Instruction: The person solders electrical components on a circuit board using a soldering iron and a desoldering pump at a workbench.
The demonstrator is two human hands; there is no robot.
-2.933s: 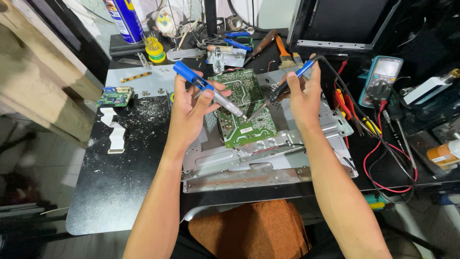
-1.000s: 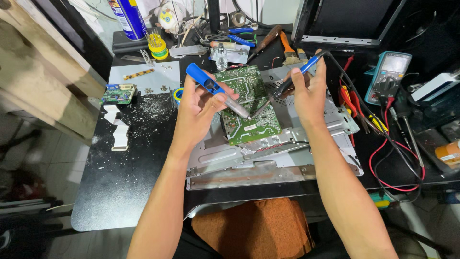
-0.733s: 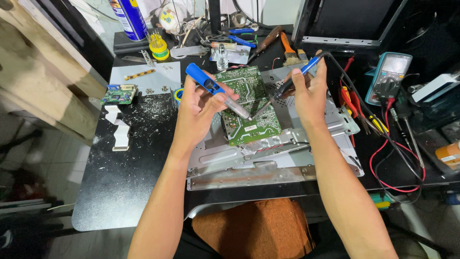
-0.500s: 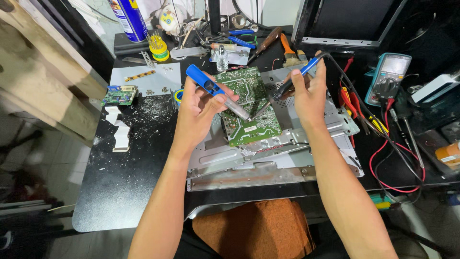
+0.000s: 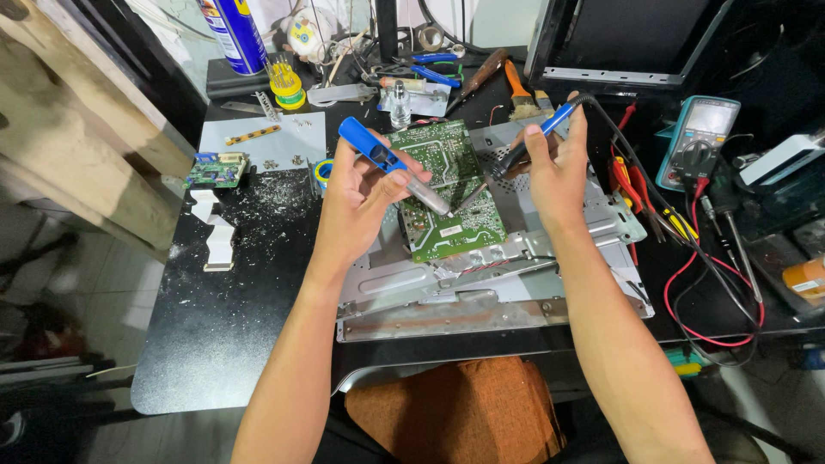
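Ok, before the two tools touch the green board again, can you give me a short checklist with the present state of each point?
1. Left hand has a firm grip on the blue desoldering pump: ok.
2. Right hand holds the soldering iron: ok.
3. Both tips meet over the green circuit board: ok.
4. Board lies flat on the metal chassis: ok.
5. Iron's black cable kept off the multimeter's red leads: not ok, they cross.
6. Iron hot enough: cannot tell.

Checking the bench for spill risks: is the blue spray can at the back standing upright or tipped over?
Upright. The blue spray can stands on its base at the back left of the black table, its top cropped by the frame.
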